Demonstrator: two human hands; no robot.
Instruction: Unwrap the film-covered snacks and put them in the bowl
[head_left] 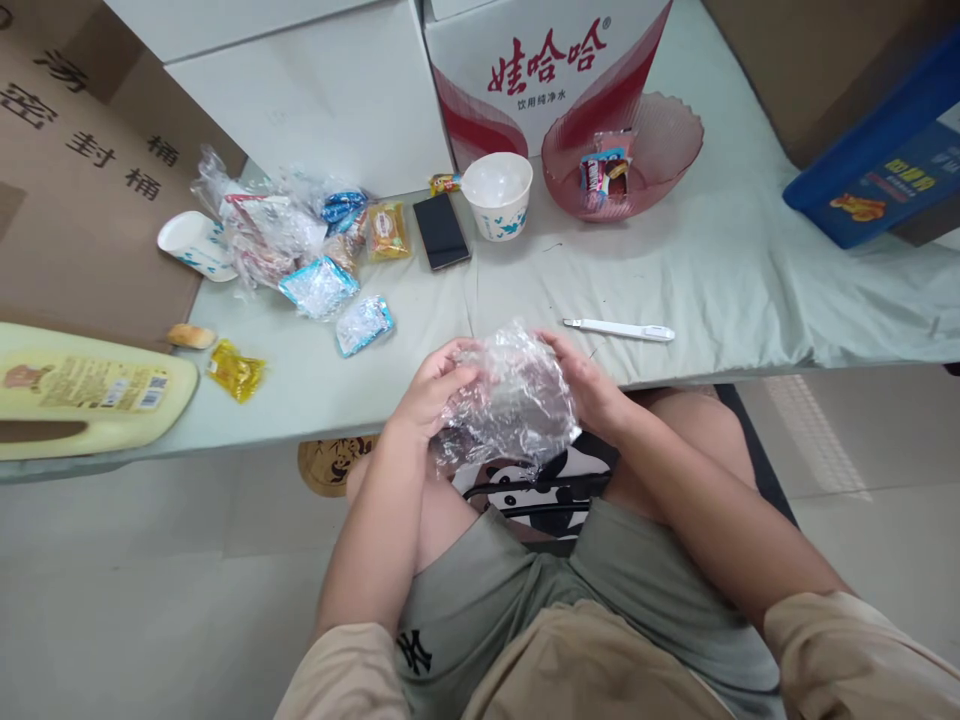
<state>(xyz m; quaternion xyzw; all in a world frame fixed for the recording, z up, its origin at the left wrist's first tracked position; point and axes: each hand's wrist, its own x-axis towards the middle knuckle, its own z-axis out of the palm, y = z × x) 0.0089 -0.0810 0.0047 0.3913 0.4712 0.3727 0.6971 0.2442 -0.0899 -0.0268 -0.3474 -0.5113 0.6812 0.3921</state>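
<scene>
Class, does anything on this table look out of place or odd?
Yes: at the left, a bread-like piece appears to lie bare on the cloth, beside a yellow packet. That looks odd, since the snacks in the pink bowl are wrapped.

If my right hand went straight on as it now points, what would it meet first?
Your right hand would probably meet the crumpled clear plastic first; it seems to lie against that hand, though exact depth is unclear.

On the tabletop [517, 285], the phone [442, 232] and upright cup [504, 224] sit beyond the fingers [456, 379], the bowl [671, 145] beyond and right, the knife [626, 330] nearer right, the jug [82, 380] far left.
</scene>
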